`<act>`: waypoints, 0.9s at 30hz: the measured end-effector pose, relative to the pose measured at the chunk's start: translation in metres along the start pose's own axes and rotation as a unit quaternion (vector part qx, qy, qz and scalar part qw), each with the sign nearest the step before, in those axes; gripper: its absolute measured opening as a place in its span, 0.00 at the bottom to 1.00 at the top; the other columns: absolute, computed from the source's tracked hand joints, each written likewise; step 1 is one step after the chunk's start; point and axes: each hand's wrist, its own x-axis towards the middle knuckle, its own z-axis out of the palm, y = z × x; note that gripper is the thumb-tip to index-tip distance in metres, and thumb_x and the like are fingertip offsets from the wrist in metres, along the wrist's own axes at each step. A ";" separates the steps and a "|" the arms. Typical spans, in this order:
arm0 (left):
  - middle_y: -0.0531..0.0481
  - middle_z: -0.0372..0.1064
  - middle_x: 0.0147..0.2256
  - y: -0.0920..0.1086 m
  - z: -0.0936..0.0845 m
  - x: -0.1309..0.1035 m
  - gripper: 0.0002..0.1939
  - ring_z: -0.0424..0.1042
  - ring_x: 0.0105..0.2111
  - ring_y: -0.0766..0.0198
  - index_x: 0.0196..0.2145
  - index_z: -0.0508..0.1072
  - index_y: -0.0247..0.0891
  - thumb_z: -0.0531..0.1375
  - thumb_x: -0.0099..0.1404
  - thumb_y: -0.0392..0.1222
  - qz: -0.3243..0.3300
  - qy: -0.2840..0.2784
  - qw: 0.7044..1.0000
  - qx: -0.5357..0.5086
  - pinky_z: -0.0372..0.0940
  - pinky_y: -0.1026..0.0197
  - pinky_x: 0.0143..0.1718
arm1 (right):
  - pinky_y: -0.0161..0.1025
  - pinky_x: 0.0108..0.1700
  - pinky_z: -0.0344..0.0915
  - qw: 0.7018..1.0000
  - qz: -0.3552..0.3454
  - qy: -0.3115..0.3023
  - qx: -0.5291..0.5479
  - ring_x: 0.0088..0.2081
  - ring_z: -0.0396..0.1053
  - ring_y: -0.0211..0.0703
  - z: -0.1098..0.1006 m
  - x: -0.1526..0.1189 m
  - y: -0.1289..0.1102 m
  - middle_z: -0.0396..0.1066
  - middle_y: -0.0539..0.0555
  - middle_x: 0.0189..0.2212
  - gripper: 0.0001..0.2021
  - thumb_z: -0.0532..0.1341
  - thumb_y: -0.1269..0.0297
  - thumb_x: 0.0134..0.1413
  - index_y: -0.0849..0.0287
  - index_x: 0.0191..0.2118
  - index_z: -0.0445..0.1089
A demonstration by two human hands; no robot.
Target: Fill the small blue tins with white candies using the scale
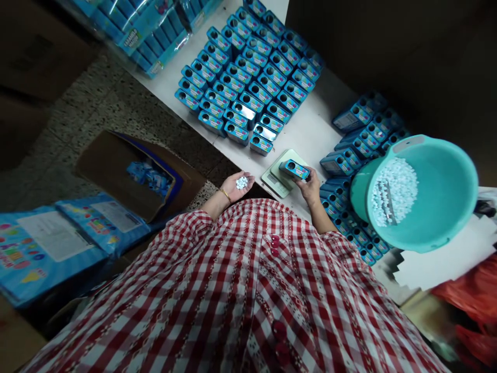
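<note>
My left hand (236, 187) is palm up and cupped, with a small heap of white candies (241, 183) lying on the palm and fingers. My right hand (309, 185) grips a small blue tin (294, 169) by its near end. The tin has a round dark hole in its top and is held over a pale kitchen scale (289, 157); whether it touches the scale I cannot tell. Right of that hand, a turquoise bucket (435, 191) holds a pile of white candies (402, 189) with a clear scoop (385, 202) stuck in it.
Rows of blue tins (248, 77) stand on the white table (316, 124) beyond the scale. More tins (351, 150) crowd beside the bucket. Wrapped tin packs (143, 31) sit at the back left. An open carton (112, 160) and blue printed boxes (50, 243) lie left.
</note>
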 end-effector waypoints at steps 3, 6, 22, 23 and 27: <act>0.43 0.72 0.24 -0.002 0.000 0.000 0.13 0.74 0.25 0.65 0.30 0.71 0.30 0.50 0.67 0.37 0.006 0.001 1.000 -0.002 0.70 0.66 0.27 | 0.43 0.45 0.68 1.000 -0.002 -0.002 0.008 0.39 0.68 0.43 0.000 0.001 0.002 0.67 0.54 0.41 0.28 0.66 0.50 0.40 0.57 0.47 0.62; 0.43 0.72 0.24 -0.003 0.001 0.000 0.14 0.74 0.26 0.65 0.29 0.71 0.30 0.49 0.67 0.37 0.010 -0.001 1.000 -0.003 0.70 0.66 0.28 | 0.43 0.44 0.68 1.000 -0.001 -0.004 0.004 0.40 0.68 0.44 -0.001 0.002 0.003 0.67 0.54 0.41 0.30 0.67 0.50 0.38 0.57 0.47 0.62; 0.42 0.73 0.26 -0.008 -0.001 0.002 0.13 0.75 0.28 0.64 0.36 0.73 0.28 0.50 0.67 0.37 0.019 0.001 0.999 -0.037 0.71 0.64 0.30 | 0.44 0.44 0.66 0.999 -0.010 -0.006 -0.044 0.40 0.67 0.45 -0.002 0.008 -0.014 0.69 0.53 0.38 0.28 0.64 0.47 0.39 0.57 0.45 0.64; 0.42 0.73 0.26 -0.008 -0.001 0.001 0.13 0.75 0.28 0.64 0.36 0.73 0.28 0.50 0.67 0.37 0.019 0.002 0.999 -0.037 0.71 0.64 0.30 | 0.44 0.45 0.66 0.999 -0.009 -0.006 -0.042 0.40 0.67 0.45 -0.002 0.008 -0.014 0.69 0.53 0.38 0.28 0.64 0.48 0.39 0.57 0.45 0.64; 0.42 0.72 0.25 -0.009 0.000 0.001 0.13 0.74 0.28 0.64 0.35 0.72 0.28 0.50 0.67 0.37 0.025 0.006 0.999 -0.033 0.70 0.64 0.30 | 0.45 0.45 0.66 0.999 -0.006 -0.015 -0.029 0.39 0.68 0.45 -0.001 0.010 -0.011 0.70 0.53 0.38 0.27 0.64 0.48 0.39 0.57 0.45 0.64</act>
